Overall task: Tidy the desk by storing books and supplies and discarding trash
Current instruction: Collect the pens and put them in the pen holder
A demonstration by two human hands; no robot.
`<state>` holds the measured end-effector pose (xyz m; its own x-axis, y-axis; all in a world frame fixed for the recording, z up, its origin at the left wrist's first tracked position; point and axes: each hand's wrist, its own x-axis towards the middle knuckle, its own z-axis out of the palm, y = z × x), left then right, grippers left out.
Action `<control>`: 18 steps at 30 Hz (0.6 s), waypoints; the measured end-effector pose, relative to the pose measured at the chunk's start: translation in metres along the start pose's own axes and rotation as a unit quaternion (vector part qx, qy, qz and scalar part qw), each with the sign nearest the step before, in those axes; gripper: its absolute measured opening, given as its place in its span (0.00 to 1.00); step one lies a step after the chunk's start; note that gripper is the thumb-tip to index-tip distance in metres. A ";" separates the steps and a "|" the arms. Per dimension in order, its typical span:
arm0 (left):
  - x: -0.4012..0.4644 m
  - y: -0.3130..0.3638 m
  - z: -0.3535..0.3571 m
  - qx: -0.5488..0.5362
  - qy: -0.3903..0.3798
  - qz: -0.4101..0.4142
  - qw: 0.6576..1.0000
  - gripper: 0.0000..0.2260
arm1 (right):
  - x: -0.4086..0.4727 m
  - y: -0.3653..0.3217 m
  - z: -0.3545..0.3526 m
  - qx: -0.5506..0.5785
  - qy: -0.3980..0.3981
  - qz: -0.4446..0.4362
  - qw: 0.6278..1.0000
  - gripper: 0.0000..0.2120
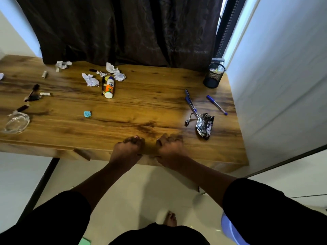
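My left hand [128,147] and my right hand [170,147] rest side by side on the front edge of the wooden desk [141,110], fingers curled under, holding nothing. Crumpled white papers [91,79] [116,71] [62,64] lie at the back. Between them lies a white bottle with an orange label [109,87]. Blue pens [190,101] [216,104] lie at the right, near a crumpled foil wrapper [204,125] and a small metal tool [189,119]. A black mesh pen holder [214,75] stands at the back right corner. A small blue scrap [87,114] lies mid-desk.
A glass ashtray [16,122] sits at the front left, with small black cosmetic items [32,93] and little tubes behind it. A dark curtain [123,29] hangs behind the desk. A white wall [283,85] borders the right side. Tiled floor and my bare foot [170,219] show below.
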<state>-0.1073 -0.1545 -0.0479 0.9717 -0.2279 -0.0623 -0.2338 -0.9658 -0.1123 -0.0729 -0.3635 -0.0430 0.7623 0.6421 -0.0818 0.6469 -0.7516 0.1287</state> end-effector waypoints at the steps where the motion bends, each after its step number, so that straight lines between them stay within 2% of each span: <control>1: 0.000 0.000 0.000 0.000 0.003 0.003 1.000 0.30 | 0.000 0.000 0.002 0.002 0.004 0.004 1.000 0.29; 5: 0.002 0.008 -0.007 -0.008 0.018 0.002 1.000 0.32 | 0.000 0.003 0.008 0.005 0.024 0.007 1.000 0.29; 9: 0.006 0.019 -0.011 0.003 0.033 0.007 0.999 0.32 | 0.004 0.021 0.009 0.047 0.046 -0.034 0.997 0.30; 12: 0.011 0.015 -0.007 0.009 0.051 0.003 0.999 0.26 | 0.013 0.041 -0.006 0.112 0.031 -0.011 0.993 0.29; 16: 0.036 0.002 -0.014 -0.052 0.100 -0.049 0.992 0.22 | 0.033 0.075 -0.025 0.167 0.048 0.060 0.983 0.14; 18: 0.052 0.000 -0.029 -0.134 0.079 -0.110 0.982 0.17 | 0.046 0.095 -0.031 0.184 0.074 0.123 0.972 0.08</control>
<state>-0.0556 -0.1701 -0.0224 0.9958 -0.0068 0.0909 -0.0213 -0.9869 0.1597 0.0231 -0.4002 -0.0036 0.9009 0.4308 0.0535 0.4305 -0.8706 -0.2383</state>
